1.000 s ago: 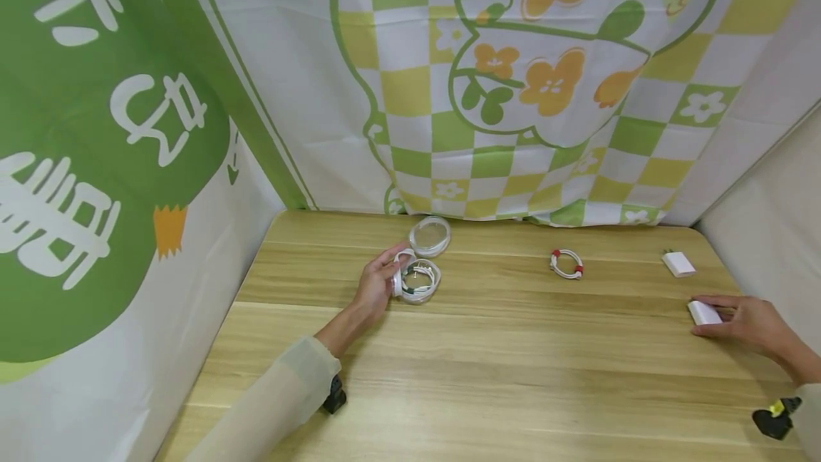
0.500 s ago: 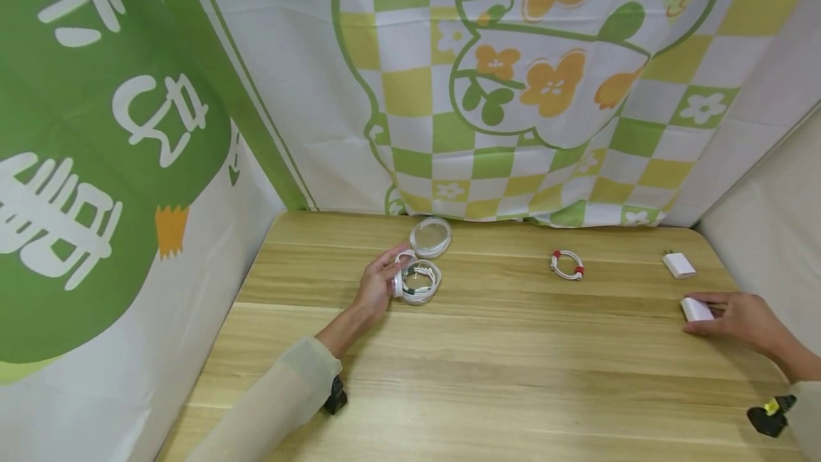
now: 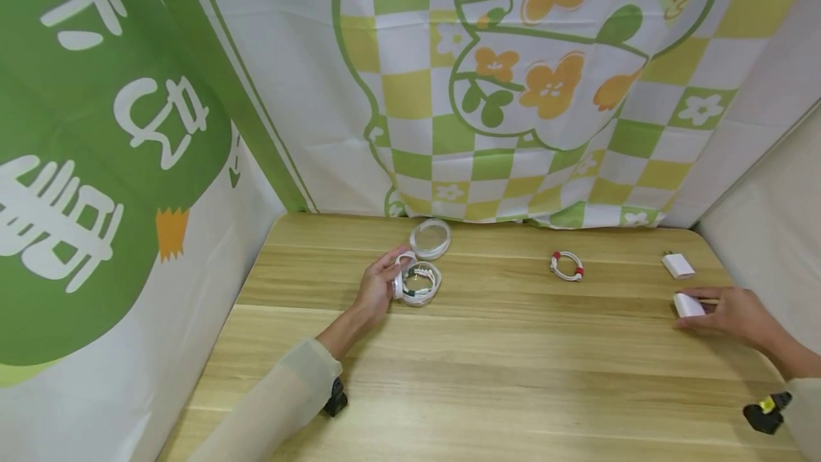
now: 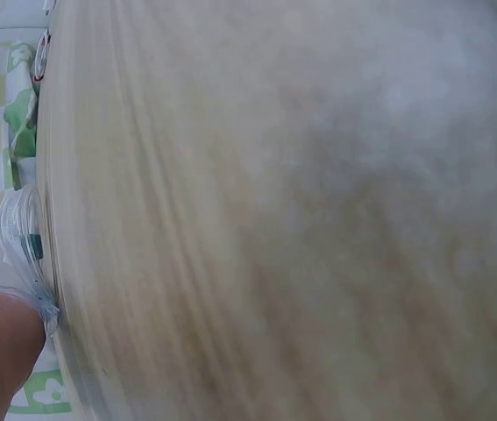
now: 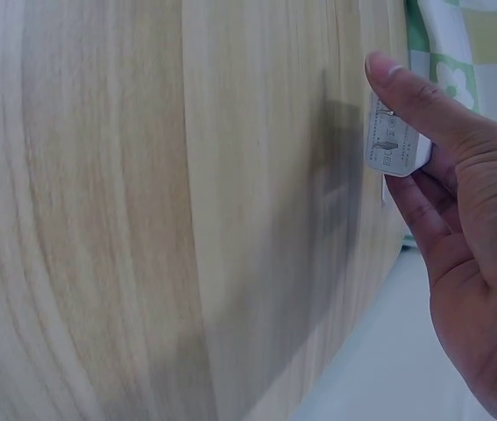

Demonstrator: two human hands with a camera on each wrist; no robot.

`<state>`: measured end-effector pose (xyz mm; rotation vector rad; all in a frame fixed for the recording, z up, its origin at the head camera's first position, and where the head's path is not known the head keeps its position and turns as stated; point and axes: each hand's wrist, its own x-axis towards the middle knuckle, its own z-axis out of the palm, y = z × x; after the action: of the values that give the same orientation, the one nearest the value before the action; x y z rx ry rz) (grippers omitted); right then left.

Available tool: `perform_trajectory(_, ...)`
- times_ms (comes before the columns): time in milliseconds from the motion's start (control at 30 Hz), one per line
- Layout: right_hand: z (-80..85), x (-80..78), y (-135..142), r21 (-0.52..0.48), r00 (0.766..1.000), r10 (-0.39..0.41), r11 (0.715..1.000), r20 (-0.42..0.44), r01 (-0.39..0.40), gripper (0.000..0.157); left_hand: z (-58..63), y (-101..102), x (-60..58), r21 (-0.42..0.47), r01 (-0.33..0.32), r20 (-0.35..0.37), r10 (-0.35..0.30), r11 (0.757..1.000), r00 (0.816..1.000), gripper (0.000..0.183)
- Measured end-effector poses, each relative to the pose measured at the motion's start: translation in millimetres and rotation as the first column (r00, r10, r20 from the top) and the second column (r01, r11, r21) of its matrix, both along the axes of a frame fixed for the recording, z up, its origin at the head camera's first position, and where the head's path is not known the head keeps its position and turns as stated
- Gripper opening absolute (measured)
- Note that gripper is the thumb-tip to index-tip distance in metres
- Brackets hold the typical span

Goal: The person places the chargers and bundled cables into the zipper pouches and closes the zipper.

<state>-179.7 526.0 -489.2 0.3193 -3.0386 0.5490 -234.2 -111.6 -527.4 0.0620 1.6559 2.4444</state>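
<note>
My left hand (image 3: 377,281) grips a clear, white-edged round piece (image 3: 400,276), tilted on edge, at the left of the table. Against it lies a coiled white cable (image 3: 420,294) with dark green bands, which seems to sit in a clear round case. In the left wrist view my thumb (image 4: 1,342) presses clear plastic beside that white coil (image 4: 22,230). On the right, my right hand (image 3: 737,312) pinches a white charger plug (image 3: 688,306) between thumb and fingers. The right wrist view shows the plug's printed, pronged face (image 5: 392,145), held just off the table.
Behind the left hand lies another clear round piece with a white rim (image 3: 430,239). A white cable coil with red ties (image 3: 567,266) rests right of centre. A second white charger plug (image 3: 678,265) lies behind the right hand. Patterned cloth (image 3: 513,162) hangs along the table's back edge.
My right hand has moved a little to the left and away from the right edge, carrying the charger plug. The left hand and the things about it have barely moved.
</note>
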Motion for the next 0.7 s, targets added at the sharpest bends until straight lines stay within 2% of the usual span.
perform_trajectory(300, 5.8, -7.7, -16, -0.040, 0.998, 0.055, 0.998, -0.036, -0.057, 0.063, -0.2, 0, -0.7, -0.009, -0.009, 0.009, 0.009, 1.000, 1.000, 0.049)
perform_trajectory(533, 9.2, -13.9, -30, -0.004, 0.996, 0.066, 0.998, -0.067, -0.066, 0.059, 1.3, 1, 0.0, -0.025, -0.006, -0.002, 0.006, 1.000, 1.000, 0.050)
perform_trajectory(700, 12.1, -15.3, -42, -0.012, 0.998, 0.058, 0.998, -0.020, -0.058, 0.062, 1.5, 2, -0.1, -0.019, -0.015, 0.004, 0.015, 1.000, 1.000, 0.050)
